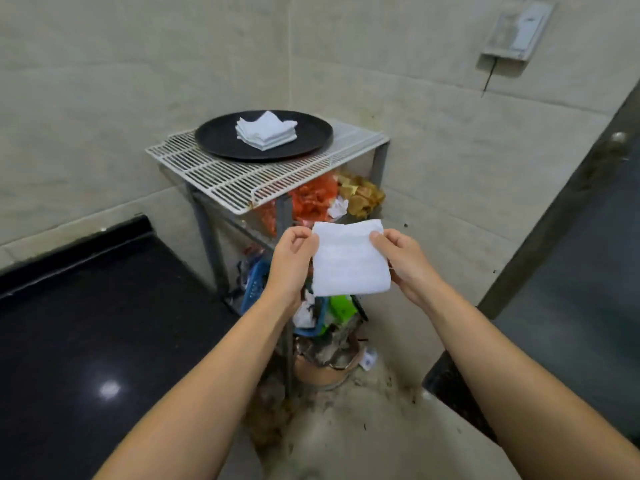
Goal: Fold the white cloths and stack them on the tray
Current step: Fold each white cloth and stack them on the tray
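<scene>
The white cloth (349,259) hangs in the air in front of the person, held up by its two top corners. It looks light, soft and floppy, with faint ribs, so it should bend easily and is best held by corners or edges. The left hand (291,261) pinches the top left corner and the right hand (401,261) pinches the top right. Farther back, a stack of folded cloths (266,131) sits on the round black tray (214,140), which looks smooth and hard. The tray rests on a white wire rack (221,178) beside the tiled wall (104,81). A shiny black surface (86,323) lies to the left.
</scene>
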